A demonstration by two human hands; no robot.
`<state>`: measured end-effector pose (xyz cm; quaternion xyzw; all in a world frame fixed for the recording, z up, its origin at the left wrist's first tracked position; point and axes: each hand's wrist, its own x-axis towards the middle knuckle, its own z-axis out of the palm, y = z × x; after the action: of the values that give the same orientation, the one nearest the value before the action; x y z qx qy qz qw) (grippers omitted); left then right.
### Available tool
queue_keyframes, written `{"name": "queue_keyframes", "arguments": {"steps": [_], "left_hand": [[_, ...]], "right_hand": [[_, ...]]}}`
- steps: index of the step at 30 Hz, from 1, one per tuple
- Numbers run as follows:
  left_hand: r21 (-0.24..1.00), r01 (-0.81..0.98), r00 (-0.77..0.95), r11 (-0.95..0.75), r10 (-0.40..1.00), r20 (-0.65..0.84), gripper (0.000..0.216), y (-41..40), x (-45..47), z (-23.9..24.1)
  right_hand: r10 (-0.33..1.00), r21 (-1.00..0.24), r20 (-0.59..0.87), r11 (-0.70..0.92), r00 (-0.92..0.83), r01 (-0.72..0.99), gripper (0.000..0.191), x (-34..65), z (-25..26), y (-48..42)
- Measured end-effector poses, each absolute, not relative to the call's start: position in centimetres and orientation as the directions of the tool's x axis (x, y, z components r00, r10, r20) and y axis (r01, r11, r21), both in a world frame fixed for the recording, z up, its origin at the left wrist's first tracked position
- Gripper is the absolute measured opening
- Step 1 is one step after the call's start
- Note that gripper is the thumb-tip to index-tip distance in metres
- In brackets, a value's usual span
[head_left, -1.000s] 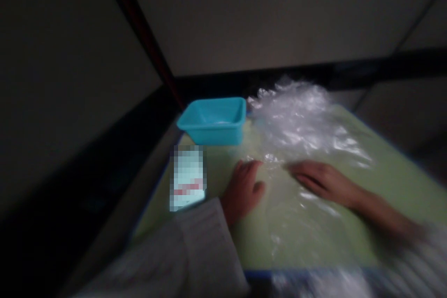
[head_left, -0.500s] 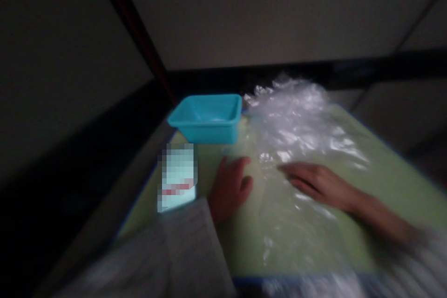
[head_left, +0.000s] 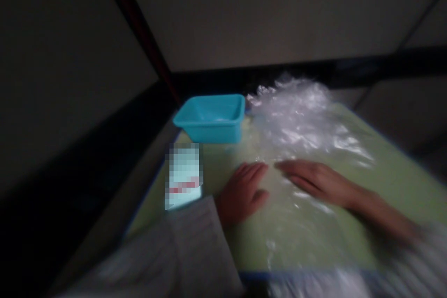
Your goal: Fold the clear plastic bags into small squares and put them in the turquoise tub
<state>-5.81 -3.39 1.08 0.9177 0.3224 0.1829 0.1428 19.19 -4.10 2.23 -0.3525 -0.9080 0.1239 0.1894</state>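
Note:
A clear plastic sheet or bag (head_left: pixel 296 233) lies spread over the yellow-green table top (head_left: pixel 398 181), its far part crumpled into a heap (head_left: pixel 296 111). My left hand (head_left: pixel 242 193) is at the sheet's left edge, fingers stretched out, thumb apart, holding nothing visible. Flat on the plastic rests my right hand (head_left: pixel 316 179), fingers extended and pointing left. The fingertips of both hands are close together with a small gap between them. Blur hides whether the left fingertips touch the plastic.
An open turquoise plastic basin (head_left: pixel 216 132) stands at the table's far left corner. In front of it lies a bright, pixelated flat object (head_left: pixel 184 174) beside my left sleeve. Plastic hangs over the near blue edge (head_left: pixel 251 275). A wall rises behind the table.
My left hand has moved right, its fingertips now nearer my right hand. The right hand stays almost in place on the plastic. The whole view has shifted slightly.

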Motion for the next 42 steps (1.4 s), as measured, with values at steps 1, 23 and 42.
{"name": "queue_keyframes", "arguments": {"steps": [1, 23, 42], "left_hand": [[0.377, 0.555, 0.722, -0.742, 0.654, 0.225, 0.055, -3.4, -5.8, 1.1], [0.326, 0.035, 0.957, -0.945, 0.125, 0.262, 0.05, -4.7, -5.6, 2.2], [0.305, -0.071, 0.967, -0.95, 0.01, 0.255, 0.053, -6.1, -5.2, 1.8]], "right_hand": [[0.691, -0.362, 0.261, 0.717, -0.674, 0.596, 0.033, 19.2, 2.2, -4.1], [0.742, -0.273, 0.305, 0.668, -0.596, 0.692, 0.038, 20.6, 2.7, -3.8], [0.661, -0.492, 0.261, 0.718, -0.704, 0.492, 0.044, 18.9, 3.0, -4.8]]}}
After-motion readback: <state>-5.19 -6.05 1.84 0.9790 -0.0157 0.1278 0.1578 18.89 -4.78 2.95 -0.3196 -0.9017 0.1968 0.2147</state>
